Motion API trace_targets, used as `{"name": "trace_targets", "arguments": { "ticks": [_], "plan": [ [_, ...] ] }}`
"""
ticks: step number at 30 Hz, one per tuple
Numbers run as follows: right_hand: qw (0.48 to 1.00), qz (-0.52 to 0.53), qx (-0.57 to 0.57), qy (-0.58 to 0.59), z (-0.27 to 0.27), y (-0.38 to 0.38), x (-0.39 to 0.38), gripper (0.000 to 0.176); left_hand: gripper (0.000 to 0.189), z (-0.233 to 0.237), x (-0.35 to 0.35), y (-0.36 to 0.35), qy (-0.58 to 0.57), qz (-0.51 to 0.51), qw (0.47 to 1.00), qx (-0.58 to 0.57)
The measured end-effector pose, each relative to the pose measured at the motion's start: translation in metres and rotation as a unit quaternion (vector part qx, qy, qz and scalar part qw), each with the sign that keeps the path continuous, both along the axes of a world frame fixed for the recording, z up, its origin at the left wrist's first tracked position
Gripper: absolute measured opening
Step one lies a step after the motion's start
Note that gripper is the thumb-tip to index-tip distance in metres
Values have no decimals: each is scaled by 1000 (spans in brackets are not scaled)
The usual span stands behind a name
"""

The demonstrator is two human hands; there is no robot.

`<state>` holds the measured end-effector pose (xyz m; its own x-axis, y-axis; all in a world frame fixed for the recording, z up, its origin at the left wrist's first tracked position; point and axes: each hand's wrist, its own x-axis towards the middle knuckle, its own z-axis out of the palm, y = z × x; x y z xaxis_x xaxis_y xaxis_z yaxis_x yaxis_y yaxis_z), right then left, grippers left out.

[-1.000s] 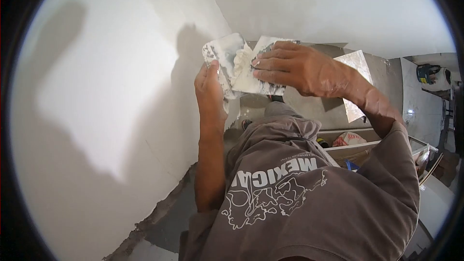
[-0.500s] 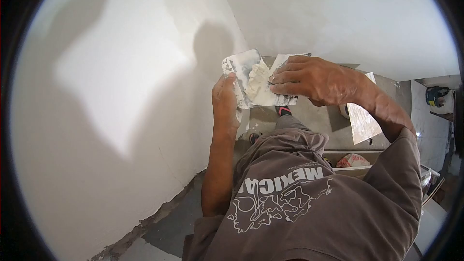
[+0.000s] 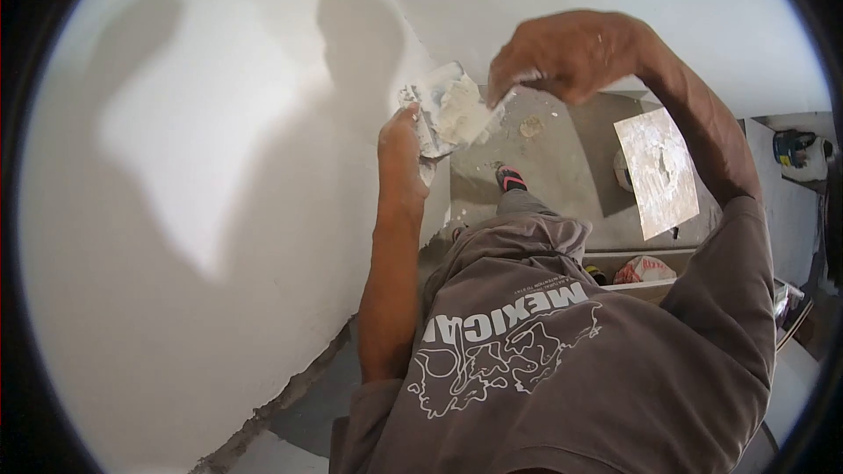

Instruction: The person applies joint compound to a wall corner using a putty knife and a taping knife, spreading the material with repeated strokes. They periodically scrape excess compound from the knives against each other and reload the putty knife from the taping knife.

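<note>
Left hand (image 3: 399,154): closed on the lower edge of a scraper (image 3: 430,95) smeared grey and white, held tilted up close to the white wall (image 3: 219,167), with a lump of pale plaster (image 3: 458,116) on its face. Right hand (image 3: 566,53): raised just above and to the right of the scraper, fingers curled downward toward the plaster; whether it grips anything cannot be told. Below: grey floor (image 3: 553,158) flecked with plaster, a red and black shoe (image 3: 511,179), a square tile (image 3: 657,171), and a red and white bag (image 3: 644,270).
</note>
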<state>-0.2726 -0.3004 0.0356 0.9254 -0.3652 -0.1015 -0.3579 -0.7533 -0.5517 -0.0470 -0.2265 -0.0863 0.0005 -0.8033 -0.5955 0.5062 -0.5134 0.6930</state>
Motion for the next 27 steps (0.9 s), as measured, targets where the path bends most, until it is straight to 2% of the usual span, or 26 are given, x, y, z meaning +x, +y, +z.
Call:
{"name": "trace_targets", "arguments": {
  "ticks": [1,7,11,14,15,17,18,20,23,25,27],
  "plan": [
    [992,-42,71,100,11,-2,5,29,33,1,0,0,6,1,1000,-9],
    [990,-109,79,50,-1,0,-10,23,33,18,-8,6,-29,1,999,-17],
    [991,-102,90,-19,-12,-11,-12,26,33,2,-2,1,-23,-17,999,-25],
    [978,-175,110,6,-13,-23,-15,25,34,-17,3,-1,3,-10,999,-53],
    [972,-195,132,-25,-18,-26,-20,25,34,-21,3,0,12,-3,998,-69],
    [951,-239,162,-115,-24,-29,-31,23,35,-22,4,2,-35,-6,997,-74],
    [938,-248,184,-159,-32,-34,-36,34,35,-18,5,7,-59,-7,996,-74],
    [863,-299,269,-305,-56,-44,-31,33,39,-2,3,19,-67,-26,994,-81],
    [815,-413,202,-352,-97,-79,-15,30,42,8,-3,34,-94,-42,990,-94],
    [772,-442,224,-398,-120,-109,12,33,42,9,-3,42,-117,-41,988,-90],
    [770,-512,188,-331,-126,-130,35,33,39,-6,1,45,-136,-51,987,-69]
  ]
}}
